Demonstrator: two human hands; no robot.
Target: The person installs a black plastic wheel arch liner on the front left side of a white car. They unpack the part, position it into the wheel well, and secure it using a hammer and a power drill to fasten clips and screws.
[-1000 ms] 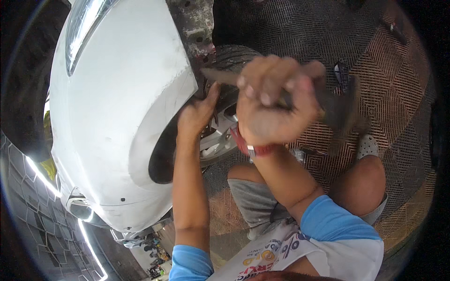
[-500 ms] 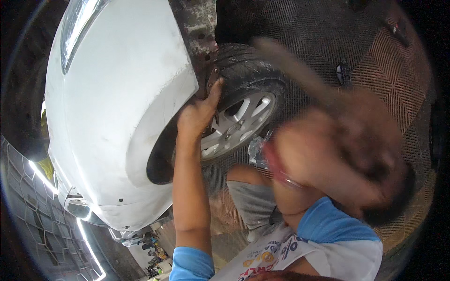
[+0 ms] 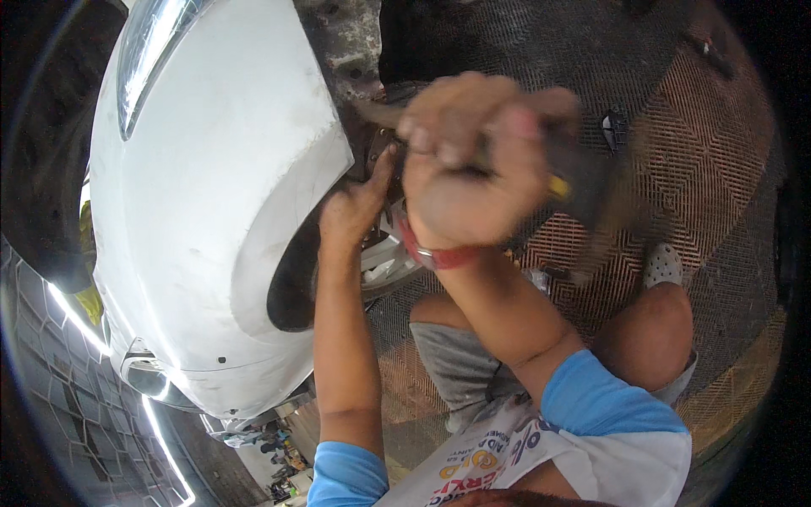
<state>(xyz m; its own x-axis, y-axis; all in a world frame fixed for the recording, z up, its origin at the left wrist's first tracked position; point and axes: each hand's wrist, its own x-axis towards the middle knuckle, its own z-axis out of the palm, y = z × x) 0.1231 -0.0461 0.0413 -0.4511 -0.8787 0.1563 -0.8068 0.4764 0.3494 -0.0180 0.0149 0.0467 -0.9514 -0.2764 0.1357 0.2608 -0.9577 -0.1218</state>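
Observation:
My left hand is closed at the wheel-arch edge of a white car fender. Its thumb presses on a narrow brown metal bracket with holes; the other fingers are hidden behind. Just right of it, my right hand, a red band at the wrist, is wrapped round a long brownish tool. Its tip points left toward the bracket, and motion blur hides its exact kind. Below the hands, part of a silver alloy wheel shows. My right hand and forearm cover most of the tyre.
A clear headlight is at the car's upper left. Patterned floor matting spreads to the right, with a small black part on it. My bent knees are below, with a grey clog at the right.
My right hand has swung up and left with the tool, from the lower right to beside my left hand. My left hand stays at the bracket.

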